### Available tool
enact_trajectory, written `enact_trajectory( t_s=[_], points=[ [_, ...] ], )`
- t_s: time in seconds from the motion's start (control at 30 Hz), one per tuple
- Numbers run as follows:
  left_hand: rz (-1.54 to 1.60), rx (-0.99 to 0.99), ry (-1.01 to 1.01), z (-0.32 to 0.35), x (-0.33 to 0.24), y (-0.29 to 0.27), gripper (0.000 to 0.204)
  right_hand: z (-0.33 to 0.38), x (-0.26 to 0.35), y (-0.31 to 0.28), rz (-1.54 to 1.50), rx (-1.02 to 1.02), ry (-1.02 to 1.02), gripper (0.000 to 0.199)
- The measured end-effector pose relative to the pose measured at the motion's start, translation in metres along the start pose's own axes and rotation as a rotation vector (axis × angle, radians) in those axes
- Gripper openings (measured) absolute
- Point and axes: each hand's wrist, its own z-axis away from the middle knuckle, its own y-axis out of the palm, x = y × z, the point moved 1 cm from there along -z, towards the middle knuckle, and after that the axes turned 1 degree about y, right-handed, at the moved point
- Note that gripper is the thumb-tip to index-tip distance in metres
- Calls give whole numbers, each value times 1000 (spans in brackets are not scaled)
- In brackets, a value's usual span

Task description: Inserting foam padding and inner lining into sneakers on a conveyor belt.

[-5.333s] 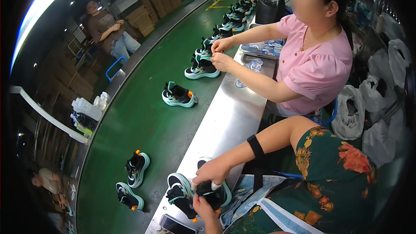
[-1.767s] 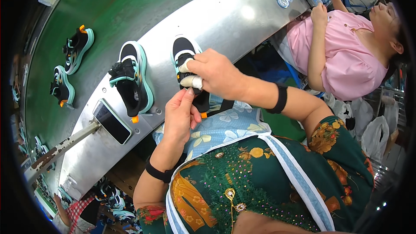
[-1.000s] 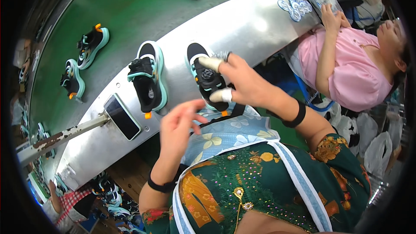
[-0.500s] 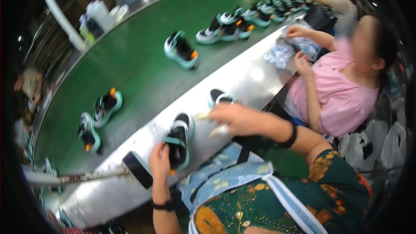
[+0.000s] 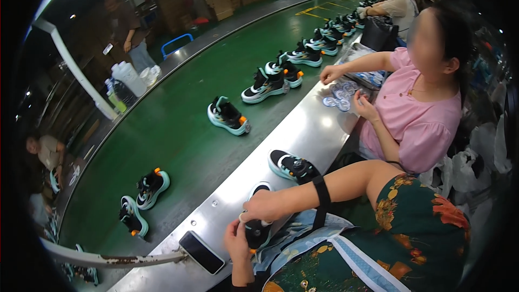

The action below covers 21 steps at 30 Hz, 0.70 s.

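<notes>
A black shoe with a white-and-teal sole [image 5: 256, 230] lies on the steel ledge [image 5: 319, 130] right in front of me. My left hand [image 5: 237, 240] grips its near side from below. My right hand [image 5: 266, 206], with a black band on the forearm, lies over the top of the shoe, fingers curled at its opening. A small white bit shows at those fingertips. A second matching shoe [image 5: 292, 166] sits on the ledge a little further right, untouched.
A black phone [image 5: 201, 251] lies on the ledge left of my hands. The green conveyor belt [image 5: 178, 135] carries several shoes [image 5: 229, 117]. A person in pink [image 5: 416, 113] works with round patches [image 5: 338, 97] on my right. Other people stand beyond the belt.
My right hand has left the second shoe and joined my left hand on the nearer shoe beside the phone. The view has tilted up along the belt.
</notes>
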Motion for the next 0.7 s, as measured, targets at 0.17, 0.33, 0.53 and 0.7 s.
enact_trajectory(
  t_s=[0.17,0.33,0.53,0.7],
  points=[
    [-169,-32,-89,38,-46,-5,29,3,-4,-5,15,41,44,38],
    [-234,289,-338,27,-62,0,42,-4,2,0,-57,52,-2,40],
    [13,196,-346,36,-37,7,39,9,-7,1,-459,-45,54,35],
    [65,61,-254,48,-18,9,40,5,9,-7,-123,-2,236,27]
  ],
)
